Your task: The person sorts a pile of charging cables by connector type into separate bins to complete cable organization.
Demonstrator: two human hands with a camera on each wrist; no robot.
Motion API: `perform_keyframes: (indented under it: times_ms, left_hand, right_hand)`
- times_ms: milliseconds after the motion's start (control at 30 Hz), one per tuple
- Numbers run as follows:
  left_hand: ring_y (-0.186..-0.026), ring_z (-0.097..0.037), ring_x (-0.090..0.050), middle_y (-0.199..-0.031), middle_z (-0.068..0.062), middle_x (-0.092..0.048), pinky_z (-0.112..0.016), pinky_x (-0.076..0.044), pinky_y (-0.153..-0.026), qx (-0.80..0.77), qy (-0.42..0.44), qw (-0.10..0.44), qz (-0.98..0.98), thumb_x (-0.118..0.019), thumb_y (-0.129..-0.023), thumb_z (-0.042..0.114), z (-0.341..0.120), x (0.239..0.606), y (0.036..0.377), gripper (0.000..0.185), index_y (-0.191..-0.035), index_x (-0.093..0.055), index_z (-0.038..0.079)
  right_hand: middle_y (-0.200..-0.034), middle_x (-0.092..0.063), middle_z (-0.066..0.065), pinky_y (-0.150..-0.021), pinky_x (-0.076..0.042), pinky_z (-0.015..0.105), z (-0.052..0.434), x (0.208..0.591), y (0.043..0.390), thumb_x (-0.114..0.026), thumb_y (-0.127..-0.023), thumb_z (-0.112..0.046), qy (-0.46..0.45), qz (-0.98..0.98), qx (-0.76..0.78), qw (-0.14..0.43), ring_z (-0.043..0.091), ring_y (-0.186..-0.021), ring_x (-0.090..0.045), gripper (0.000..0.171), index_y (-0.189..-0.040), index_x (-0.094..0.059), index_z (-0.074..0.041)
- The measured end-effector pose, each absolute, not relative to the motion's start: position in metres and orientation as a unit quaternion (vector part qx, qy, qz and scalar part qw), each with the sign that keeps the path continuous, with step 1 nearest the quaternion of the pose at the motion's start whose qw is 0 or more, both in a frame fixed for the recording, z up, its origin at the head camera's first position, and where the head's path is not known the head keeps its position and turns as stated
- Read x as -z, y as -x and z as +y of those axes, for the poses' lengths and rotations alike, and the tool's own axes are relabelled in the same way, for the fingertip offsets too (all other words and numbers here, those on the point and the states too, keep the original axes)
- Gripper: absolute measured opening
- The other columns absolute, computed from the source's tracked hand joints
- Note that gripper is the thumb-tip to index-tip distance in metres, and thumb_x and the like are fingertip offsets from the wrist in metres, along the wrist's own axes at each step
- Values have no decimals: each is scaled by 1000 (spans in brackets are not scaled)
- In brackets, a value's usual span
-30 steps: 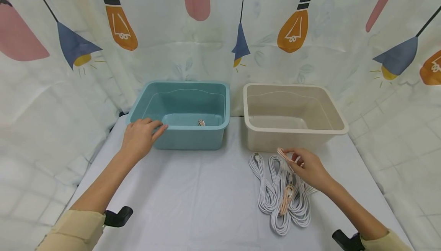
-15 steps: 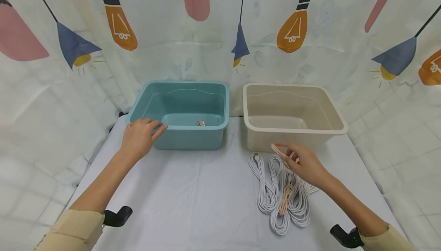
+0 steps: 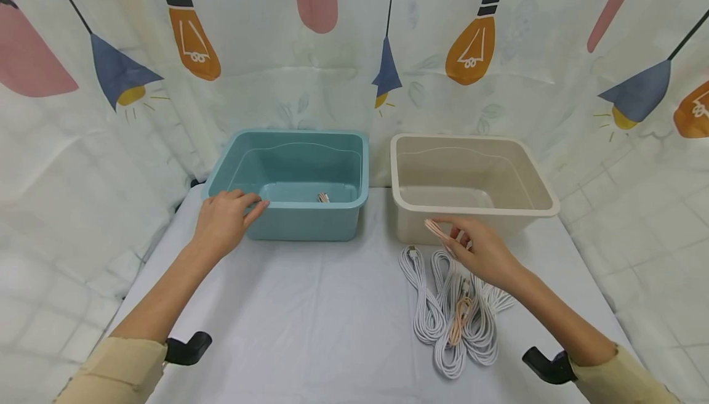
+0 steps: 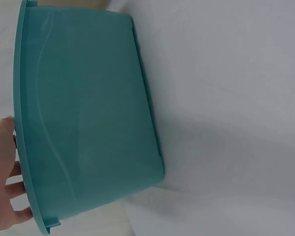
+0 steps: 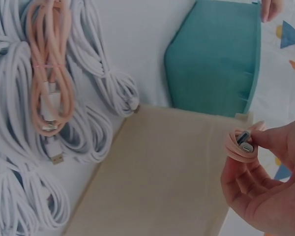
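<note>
Your right hand (image 3: 480,249) pinches a coiled pink cable (image 3: 437,230) at frame centre-right; the teal tub (image 3: 293,207) lies to its left, where your flat left hand (image 3: 224,219) rests.

White-clothed table (image 3: 310,318) bears teal tub (image 3: 299,222), beige tub (image 3: 421,222), coiled cables (image 3: 454,324).

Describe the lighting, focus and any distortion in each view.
Head view: even, soft light, faint shadows, sharp; wide-angle bending curves the backdrop edges. Left wrist view: rotated sideways, the teal bin fills it, slightly soft, with a grey shadow on the cloth beside it. Right wrist view: dimmer; the right hand pinching the pink cable looks soft and shaded, while the white cables are crisper.
</note>
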State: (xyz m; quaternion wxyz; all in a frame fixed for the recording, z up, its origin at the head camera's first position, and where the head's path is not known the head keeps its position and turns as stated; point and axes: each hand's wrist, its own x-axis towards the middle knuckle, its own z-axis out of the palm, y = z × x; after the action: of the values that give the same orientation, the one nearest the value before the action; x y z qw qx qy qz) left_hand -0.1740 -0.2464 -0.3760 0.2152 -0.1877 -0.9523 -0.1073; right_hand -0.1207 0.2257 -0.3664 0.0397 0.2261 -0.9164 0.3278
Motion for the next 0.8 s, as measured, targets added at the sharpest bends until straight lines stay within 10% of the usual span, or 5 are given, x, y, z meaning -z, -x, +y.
perform_keyframes:
  times_ms: [800]
  left_hand:
    - [-81,-42,-65,-101,-21,-75,-63,-54,-70,97,173,173,-965,-64,-106,25,-244,373,172,28,-113,-78,2]
  right_hand:
    - [-96,-71,13,-64,-52,34,177,326,168,-65,-98,2,-253,-909,-324,64,23,-77,-65,40,-137,-69,-7]
